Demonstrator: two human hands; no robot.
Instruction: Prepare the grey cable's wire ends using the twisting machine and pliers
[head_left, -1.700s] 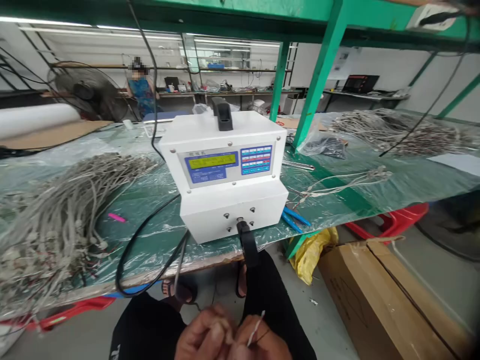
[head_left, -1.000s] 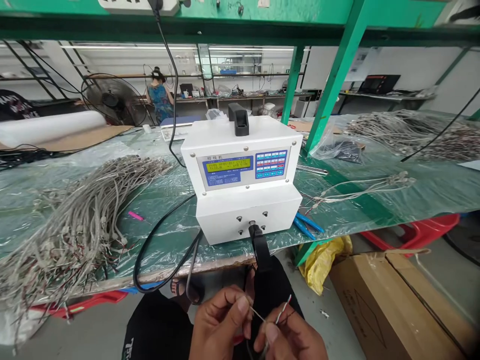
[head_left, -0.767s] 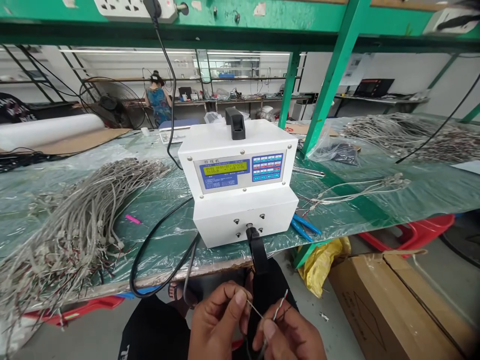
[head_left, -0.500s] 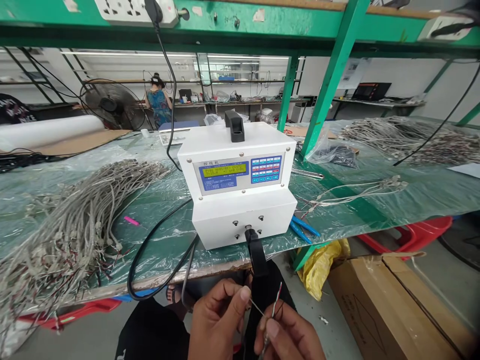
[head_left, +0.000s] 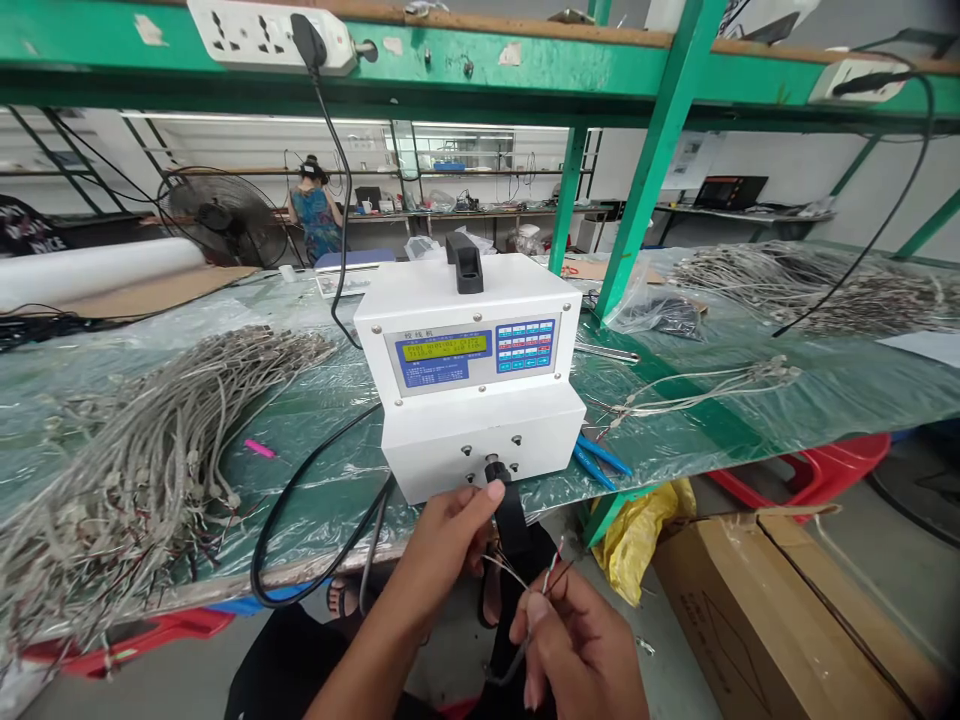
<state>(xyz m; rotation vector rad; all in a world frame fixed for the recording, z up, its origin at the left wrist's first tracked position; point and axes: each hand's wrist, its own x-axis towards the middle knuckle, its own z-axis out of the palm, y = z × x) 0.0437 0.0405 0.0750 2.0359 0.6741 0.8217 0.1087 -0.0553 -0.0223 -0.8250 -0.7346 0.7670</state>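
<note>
A white winding machine (head_left: 480, 415) with a lit display stands at the bench edge, a black clip (head_left: 512, 520) jutting from its front shaft toward me. My left hand (head_left: 454, 530) reaches up to that clip, thumb and forefinger closed at its left side; the exact contact is partly hidden by the fingers. My right hand (head_left: 574, 640) pinches a grey cable (head_left: 510, 668) near its stripped end, below the clip. Thin red, white and dark wires (head_left: 553, 562) fan out above the right fingertips, and pale strands point toward the left hand.
Bundled grey cables (head_left: 172, 430) lie at left beside a pink pen (head_left: 259, 449). Blue-handled pliers (head_left: 600, 460) and loose cables (head_left: 697, 388) are right of the machine. A black cord (head_left: 259, 540) loops over the front edge. A cardboard box (head_left: 795, 610) stands lower right. Someone sits far back.
My left hand has left the fine wire it was pinching and moved up and forward to the black clip. My right hand still holds the cable, with its wires spread more.
</note>
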